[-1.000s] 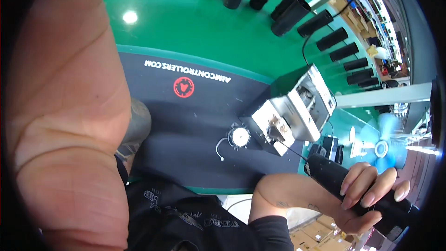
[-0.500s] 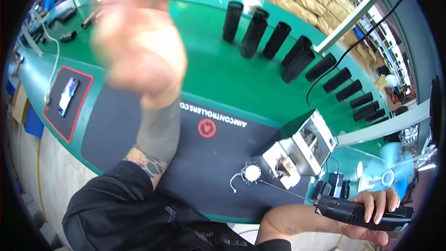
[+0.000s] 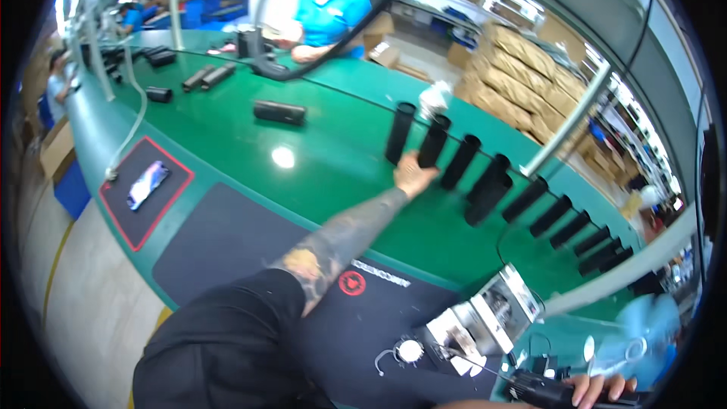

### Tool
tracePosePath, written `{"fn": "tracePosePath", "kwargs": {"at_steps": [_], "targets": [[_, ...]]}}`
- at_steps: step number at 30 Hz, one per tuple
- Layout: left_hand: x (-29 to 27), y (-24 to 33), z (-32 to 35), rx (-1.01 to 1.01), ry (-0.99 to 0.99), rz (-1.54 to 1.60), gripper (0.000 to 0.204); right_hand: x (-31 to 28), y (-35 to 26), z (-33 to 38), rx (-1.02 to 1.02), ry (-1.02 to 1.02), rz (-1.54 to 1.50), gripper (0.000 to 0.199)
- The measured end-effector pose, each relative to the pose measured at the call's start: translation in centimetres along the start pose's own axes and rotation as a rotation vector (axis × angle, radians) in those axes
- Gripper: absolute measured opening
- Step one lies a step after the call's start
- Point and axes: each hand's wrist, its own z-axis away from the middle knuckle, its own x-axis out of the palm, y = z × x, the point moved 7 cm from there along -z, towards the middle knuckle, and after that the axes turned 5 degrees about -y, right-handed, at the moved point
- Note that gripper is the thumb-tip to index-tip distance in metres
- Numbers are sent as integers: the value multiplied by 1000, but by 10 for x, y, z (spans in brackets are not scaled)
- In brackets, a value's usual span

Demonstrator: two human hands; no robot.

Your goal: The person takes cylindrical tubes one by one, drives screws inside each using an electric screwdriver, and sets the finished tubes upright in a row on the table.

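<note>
Black plastic with a ridged collar makes up the body of the long cylindrical power screwdriver [image 3: 538,389] at the lower right edge, its far end cut off by the dark rim of the view. The person's right hand [image 3: 603,389] is closed around its grip, fingers curled over the top. From its nose a thin metal shaft slants up and left across the front of a boxy silver metal machine with a black side panel [image 3: 494,316]; whether the tip touches anything cannot be told. Just left of that machine lies a small round silver part with a bright white disc face [image 3: 410,351], a pale wire curling off its left side onto the dark grey work mat [image 3: 227,231].

Beyond the mat, the tattooed left forearm [image 3: 352,220] reaches over the glossy green tabletop [image 3: 341,155]. The left hand [image 3: 413,175] is at the lower part of a matte black upright tube [image 3: 435,138], second from the left in a curving row; blur hides how far the fingers have closed on it. The tube is slim, straight-sided and uniformly dark, with a round top.

Farther left a short black cylinder [image 3: 279,112] lies on its side, and across the table is a person in a bright blue shirt [image 3: 331,15]
</note>
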Motion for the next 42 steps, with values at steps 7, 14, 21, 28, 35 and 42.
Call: {"fn": "tracePosePath", "kwargs": {"at_steps": [7, 14, 21, 28, 35, 42], "targets": [[-66, 72, 186, 289, -293, 283, 59, 30, -48, 14, 49, -61, 136, 37], [-87, 90, 284, 733, -508, 323, 60, 4, -55, 33, -231, -203, -243, 24], [-43, 45, 285, 587, -664, 302, 60, -6, -22, 60, -367, -75, 17, 16], [-12, 54, 291, 606, -668, 314, 61, -9, 15, 54, -31, -235, 264, 19], [-6, 52, 293, 599, -683, 299, 60, -6, 62, 51, -89, -298, 455, 35], [-5, 51, 294, 583, -687, 307, 60, -8, 74, 50, 62, -304, 538, 31]]}}
